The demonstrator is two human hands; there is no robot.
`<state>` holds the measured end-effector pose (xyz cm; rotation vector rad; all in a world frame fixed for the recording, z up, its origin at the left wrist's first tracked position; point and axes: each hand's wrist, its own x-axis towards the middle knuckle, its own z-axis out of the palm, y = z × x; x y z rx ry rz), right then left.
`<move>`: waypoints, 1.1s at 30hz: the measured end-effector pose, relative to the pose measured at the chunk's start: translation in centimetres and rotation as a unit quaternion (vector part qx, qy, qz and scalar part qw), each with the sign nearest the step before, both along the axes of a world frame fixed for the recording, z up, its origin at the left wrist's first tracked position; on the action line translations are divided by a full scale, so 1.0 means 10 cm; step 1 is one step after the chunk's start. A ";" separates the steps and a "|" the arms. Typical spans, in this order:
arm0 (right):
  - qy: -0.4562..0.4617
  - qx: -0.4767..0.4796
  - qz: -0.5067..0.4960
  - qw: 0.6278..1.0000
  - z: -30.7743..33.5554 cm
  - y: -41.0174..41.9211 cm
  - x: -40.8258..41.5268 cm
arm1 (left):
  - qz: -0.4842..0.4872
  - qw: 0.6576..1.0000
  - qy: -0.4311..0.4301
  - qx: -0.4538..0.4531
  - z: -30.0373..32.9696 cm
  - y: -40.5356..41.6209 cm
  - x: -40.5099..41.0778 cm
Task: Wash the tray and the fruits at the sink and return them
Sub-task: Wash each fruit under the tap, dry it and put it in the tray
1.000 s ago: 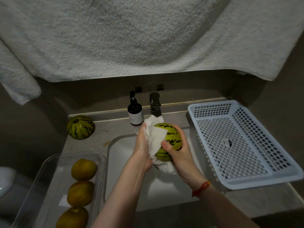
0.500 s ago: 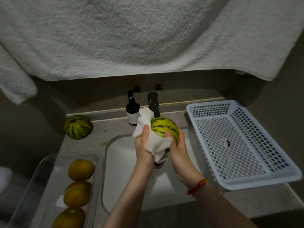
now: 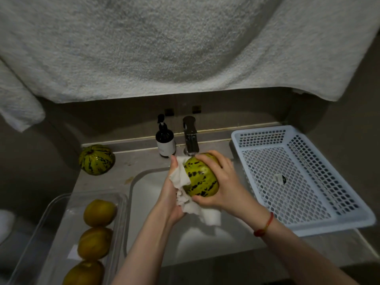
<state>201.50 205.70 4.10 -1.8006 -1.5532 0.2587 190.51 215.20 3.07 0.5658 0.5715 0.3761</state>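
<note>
Over the sink, right hand grips the melon, left hand clutches a cloth.

The melon between the hands is yellow-green with broken dark green stripes, and the cloth against it is white; a second melon on the counter has the same striped, blotched pattern. Three fruits in the clear tray are plain orange-yellow. The basket is pale blue-white with a grid of holes, the bottle dark with a white label, and the wrist band red.
</note>
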 end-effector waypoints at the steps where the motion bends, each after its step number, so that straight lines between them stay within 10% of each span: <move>1: -0.068 -0.028 0.002 0.997 0.04 0.01 0.01 | -0.004 1.000 0.005 0.006 0.00 -0.03 0.00; 7: -0.303 -0.138 0.008 0.943 0.17 0.06 -0.08 | 0.020 0.995 0.032 0.089 -0.12 -0.24 0.05; 14: 0.217 0.052 -0.032 0.974 0.32 -0.10 0.10 | 0.065 0.993 -0.081 -0.051 -0.22 -0.28 0.05; 17: 0.438 -0.002 -0.166 0.884 0.12 -0.10 0.14 | 0.073 0.993 -0.083 -0.053 -0.18 -0.23 0.04; 21: 0.748 -0.097 -0.090 0.650 -0.06 -0.05 0.00 | 0.029 0.998 -0.051 -0.015 -0.11 -0.24 0.08; 25: 0.798 -0.025 -0.096 0.595 -0.15 -0.02 -0.06 | 0.021 0.990 0.096 0.105 -0.02 -0.22 0.09; 29: 0.726 0.089 -0.119 0.671 -0.10 -0.01 -0.05 | 0.036 0.973 0.107 0.200 -0.01 -0.18 0.08; 33: 0.522 0.154 -0.081 0.835 0.06 -0.11 -0.09 | 0.021 0.993 0.008 0.112 0.15 -0.17 -0.02</move>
